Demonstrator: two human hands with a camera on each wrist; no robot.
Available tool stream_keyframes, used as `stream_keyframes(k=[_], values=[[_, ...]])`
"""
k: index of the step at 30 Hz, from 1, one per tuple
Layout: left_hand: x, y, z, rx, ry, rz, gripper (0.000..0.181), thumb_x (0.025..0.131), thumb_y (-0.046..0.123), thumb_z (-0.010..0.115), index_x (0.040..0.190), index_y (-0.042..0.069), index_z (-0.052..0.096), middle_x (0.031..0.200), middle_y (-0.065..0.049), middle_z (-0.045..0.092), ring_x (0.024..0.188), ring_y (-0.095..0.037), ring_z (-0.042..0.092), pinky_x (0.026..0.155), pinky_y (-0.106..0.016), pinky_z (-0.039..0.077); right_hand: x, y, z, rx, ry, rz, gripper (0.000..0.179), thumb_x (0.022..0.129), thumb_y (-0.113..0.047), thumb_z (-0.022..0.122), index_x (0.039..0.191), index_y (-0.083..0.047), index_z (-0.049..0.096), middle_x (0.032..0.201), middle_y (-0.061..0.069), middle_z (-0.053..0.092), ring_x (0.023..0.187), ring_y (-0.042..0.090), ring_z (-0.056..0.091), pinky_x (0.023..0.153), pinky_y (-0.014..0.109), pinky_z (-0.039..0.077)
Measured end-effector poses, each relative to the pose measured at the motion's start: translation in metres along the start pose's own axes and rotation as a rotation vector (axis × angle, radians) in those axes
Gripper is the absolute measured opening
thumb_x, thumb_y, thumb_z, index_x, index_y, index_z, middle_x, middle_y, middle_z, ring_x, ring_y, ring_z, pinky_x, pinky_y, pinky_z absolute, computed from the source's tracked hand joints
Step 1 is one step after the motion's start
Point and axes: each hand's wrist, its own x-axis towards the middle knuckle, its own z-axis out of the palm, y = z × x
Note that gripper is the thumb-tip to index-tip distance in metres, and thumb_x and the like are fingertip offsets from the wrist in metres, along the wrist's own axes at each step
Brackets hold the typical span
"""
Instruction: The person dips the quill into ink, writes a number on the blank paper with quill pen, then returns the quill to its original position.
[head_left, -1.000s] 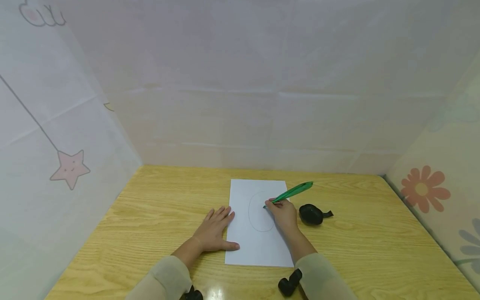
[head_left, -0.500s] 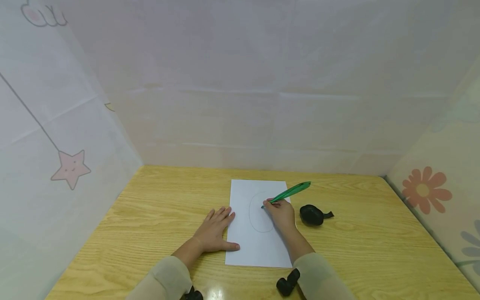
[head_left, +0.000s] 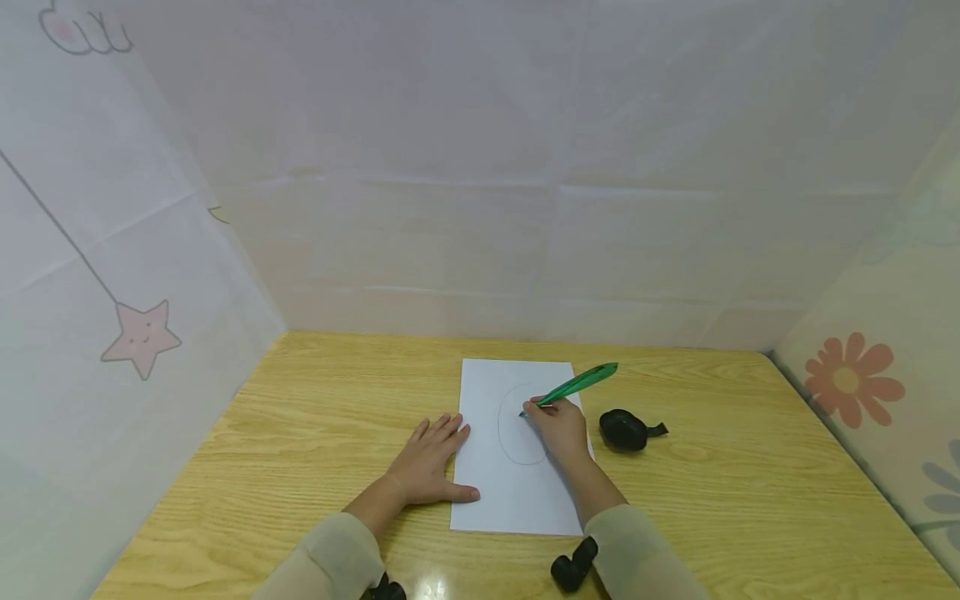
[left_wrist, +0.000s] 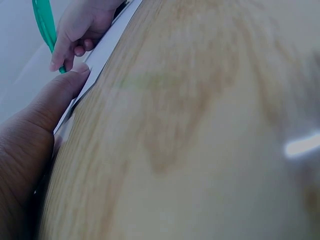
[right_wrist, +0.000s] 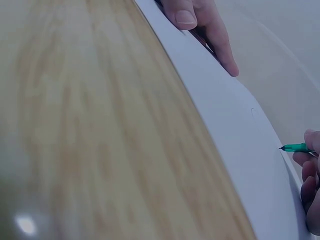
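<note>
A white sheet of paper (head_left: 517,508) lies on the table, bearing a thin, egg-shaped pencil-like line (head_left: 499,425). My right hand (head_left: 564,433) pinches a green pen (head_left: 581,382) with a leaf-shaped upper end, its tip at the paper inside the outline. In the right wrist view the dark tip of the pen (right_wrist: 296,148) points at the sheet. My left hand (head_left: 429,465) rests with spread, straight fingers over the paper's left edge, thumb on the sheet. The left wrist view shows that thumb (left_wrist: 60,92) in front of the right hand (left_wrist: 87,22).
A black rounded object (head_left: 622,430) with a short strap-like tab lies right of the paper. The wooden table (head_left: 750,483) extends on both sides. Pale printed sheets (head_left: 487,208) stand behind it and at left and right. Black wrist devices (head_left: 573,567) sit by the sleeves.
My right hand has slid slightly left across the paper with the pen, its tip staying inside the outline. The left hand has stayed in place.
</note>
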Motion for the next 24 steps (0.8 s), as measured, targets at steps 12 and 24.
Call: stream_keyframes(k=[12,24], values=[[0.0008,-0.0012,0.0011,0.004,0.001,0.002,0.104,0.077,0.072,0.064,0.154,0.011,0.032,0.164,-0.007,0.022,0.153,-0.029,0.016,0.124,-0.053,0.009,-0.0009,-0.0005,0.0045,-0.02,-0.019,-0.032,0.028,0.088,-0.029,0.073,0.101,-0.004,0.074,0.097,0.014,0.075,0.093,0.024,0.072,0.077,0.032,0.059],[0.0,0.0,0.0009,-0.003,0.009,0.009,0.103,0.077,0.069,0.066,0.154,0.01,0.032,0.164,-0.009,0.023,0.153,-0.03,0.016,0.124,-0.054,0.009,-0.0035,-0.0046,0.0071,-0.014,-0.039,-0.048,0.028,0.088,-0.027,0.073,0.102,-0.002,0.074,0.102,0.016,0.074,0.098,0.028,0.072,0.082,0.036,0.059]])
